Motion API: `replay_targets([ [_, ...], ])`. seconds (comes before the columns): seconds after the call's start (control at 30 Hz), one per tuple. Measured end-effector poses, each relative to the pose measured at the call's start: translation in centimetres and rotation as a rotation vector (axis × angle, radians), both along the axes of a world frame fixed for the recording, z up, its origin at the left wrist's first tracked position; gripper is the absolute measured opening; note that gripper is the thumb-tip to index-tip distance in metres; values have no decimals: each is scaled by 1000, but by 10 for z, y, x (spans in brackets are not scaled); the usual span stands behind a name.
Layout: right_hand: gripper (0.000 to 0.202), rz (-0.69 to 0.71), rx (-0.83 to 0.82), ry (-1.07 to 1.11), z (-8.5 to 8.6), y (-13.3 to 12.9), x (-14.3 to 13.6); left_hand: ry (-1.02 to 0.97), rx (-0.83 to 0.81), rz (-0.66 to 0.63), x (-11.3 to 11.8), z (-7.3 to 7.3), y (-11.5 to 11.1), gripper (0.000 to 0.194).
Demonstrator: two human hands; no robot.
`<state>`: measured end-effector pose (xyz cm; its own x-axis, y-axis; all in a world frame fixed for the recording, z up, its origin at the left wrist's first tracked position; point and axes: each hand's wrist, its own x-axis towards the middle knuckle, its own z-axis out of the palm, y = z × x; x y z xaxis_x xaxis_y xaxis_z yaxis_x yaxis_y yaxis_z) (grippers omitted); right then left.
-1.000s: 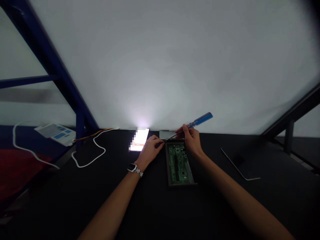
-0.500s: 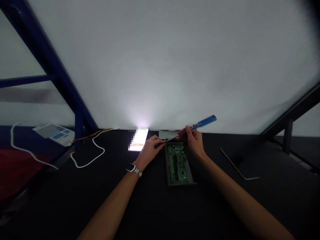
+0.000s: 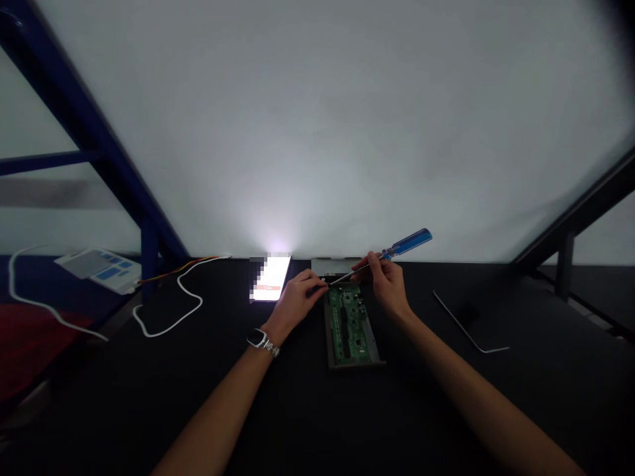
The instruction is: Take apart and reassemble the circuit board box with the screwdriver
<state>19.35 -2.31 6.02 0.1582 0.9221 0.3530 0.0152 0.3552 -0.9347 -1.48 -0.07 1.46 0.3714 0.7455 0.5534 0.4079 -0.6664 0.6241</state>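
In my right hand [image 3: 387,285] is a screwdriver [image 3: 409,242] with a clear blue handle, gripped near the front of the handle. Its metal shaft slants down to the left, and the tip is at the far left corner of a green circuit board [image 3: 354,330] set in a shallow metal frame. My left hand [image 3: 299,294] has its fingertips pinched together by that tip. Whatever they hold is too small and dark to make out. Behind the board lies a flat grey metal piece [image 3: 330,266], partly covered by the hands.
A lit phone [image 3: 272,281] lies left of my left hand. Farther left, a white cable [image 3: 198,301] curls across the black table [image 3: 297,423] near a white-and-blue card-like panel [image 3: 106,268]. A bent metal rod [image 3: 459,324] rests at right. Blue frame bars [image 3: 124,172] rise at left.
The view has turned slightly, so the board, phone and rod appear a little farther left. Both hands keep nearly the same pose, with the screwdriver tip still at the board's far corner.
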Motion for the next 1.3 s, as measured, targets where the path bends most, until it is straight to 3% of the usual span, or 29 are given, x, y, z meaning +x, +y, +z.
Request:
replay_targets([
  [0.5,49,7,2,-18,-1,0,-3,45,-35,14,1,-3,0,10],
  [0.73,48,-27,33,-48,7,-3,-5,81,-48,39,1,-1,-2,5],
  [1.3,46,-36,84,-220,13,-12,-11,212,35,77,0,4,-4,3],
])
